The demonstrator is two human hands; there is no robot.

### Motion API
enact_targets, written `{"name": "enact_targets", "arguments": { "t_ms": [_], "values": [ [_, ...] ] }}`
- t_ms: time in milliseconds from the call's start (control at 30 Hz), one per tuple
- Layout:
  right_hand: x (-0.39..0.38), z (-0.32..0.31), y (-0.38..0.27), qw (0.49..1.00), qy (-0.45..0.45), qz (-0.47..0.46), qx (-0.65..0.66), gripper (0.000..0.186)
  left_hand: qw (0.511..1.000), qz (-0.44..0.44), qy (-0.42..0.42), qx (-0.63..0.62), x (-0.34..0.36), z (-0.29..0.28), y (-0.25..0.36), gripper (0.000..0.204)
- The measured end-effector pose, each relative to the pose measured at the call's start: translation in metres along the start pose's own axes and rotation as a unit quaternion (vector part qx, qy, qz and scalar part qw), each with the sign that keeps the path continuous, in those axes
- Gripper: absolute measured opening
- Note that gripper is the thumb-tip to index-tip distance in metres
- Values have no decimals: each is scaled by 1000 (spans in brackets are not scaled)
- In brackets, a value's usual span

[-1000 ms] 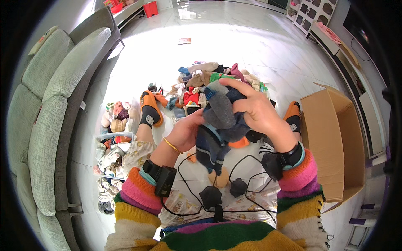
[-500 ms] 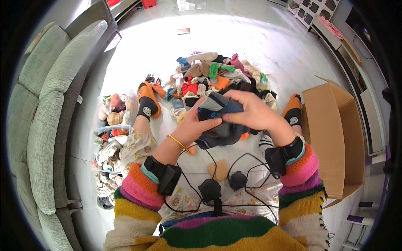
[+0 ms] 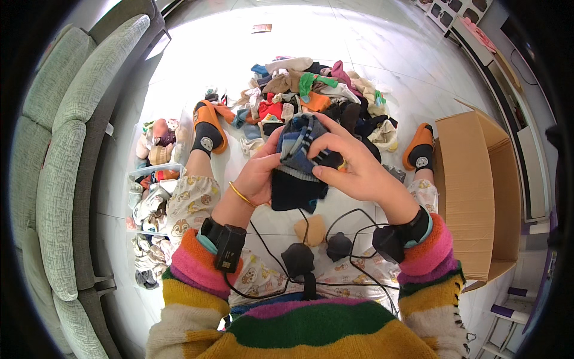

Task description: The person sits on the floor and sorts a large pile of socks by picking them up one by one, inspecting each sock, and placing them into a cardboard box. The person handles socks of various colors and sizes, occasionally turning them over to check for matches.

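Between my two hands is a bunched pair of socks (image 3: 299, 188), dark below with a blue and grey striped cuff part folded at the top. My left hand (image 3: 258, 175) grips its left side, with the thumb pressed on the fabric. My right hand (image 3: 353, 166) curls round the right side, thumb and forefinger pinching the cuff. Just beyond my hands lies a heaped pile of mixed socks (image 3: 314, 103) in many colours, partly hidden by my fingers.
Clear bins (image 3: 156, 167) filled with socks stand at the left, beside a grey sofa (image 3: 63, 179). An open cardboard box (image 3: 466, 197) stands at the right. Black cables (image 3: 341, 284) cross my lap near a beige piece (image 3: 310, 230). My feet in orange slippers (image 3: 412, 157) flank the pile.
The socks have been turned in my hands: the striped part is now bunched upright on top, and a dark part hangs below. My left hand has shifted slightly left.
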State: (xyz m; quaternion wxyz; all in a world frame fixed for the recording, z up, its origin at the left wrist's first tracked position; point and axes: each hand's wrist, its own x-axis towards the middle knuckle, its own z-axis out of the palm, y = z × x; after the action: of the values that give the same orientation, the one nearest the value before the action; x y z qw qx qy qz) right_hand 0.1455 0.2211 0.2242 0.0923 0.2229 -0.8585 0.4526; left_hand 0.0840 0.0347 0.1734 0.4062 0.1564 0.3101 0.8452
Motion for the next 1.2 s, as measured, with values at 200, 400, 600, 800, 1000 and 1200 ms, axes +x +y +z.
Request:
{"name": "enact_targets", "arguments": {
  "t_ms": [200, 400, 600, 800, 1000, 1200],
  "values": [
    [-4, 9, 11, 994, 71, 34, -75, 28, 990, -45, 117, 61, -9, 4, -2, 48],
    [-20, 42, 27, 975, 187, 49, -108, 29, 994, -26, 107, -19, -20, 10, -16, 31],
    [-39, 56, 36, 968, 209, 92, -108, 32, 985, -20, 68, 160, -29, 6, -23, 47],
    [-62, 78, 30, 975, 175, 97, -98, 39, 937, 97, 64, 328, -35, -4, -60, 26],
    [-98, 101, 13, 939, 125, 203, 249, 51, 924, 36, 54, 377, -65, -10, -66, 21],
    [-111, 108, 16, 771, 106, 383, 498, 36, 846, 20, 107, 522, -76, 6, -71, 29]
  ]
}}
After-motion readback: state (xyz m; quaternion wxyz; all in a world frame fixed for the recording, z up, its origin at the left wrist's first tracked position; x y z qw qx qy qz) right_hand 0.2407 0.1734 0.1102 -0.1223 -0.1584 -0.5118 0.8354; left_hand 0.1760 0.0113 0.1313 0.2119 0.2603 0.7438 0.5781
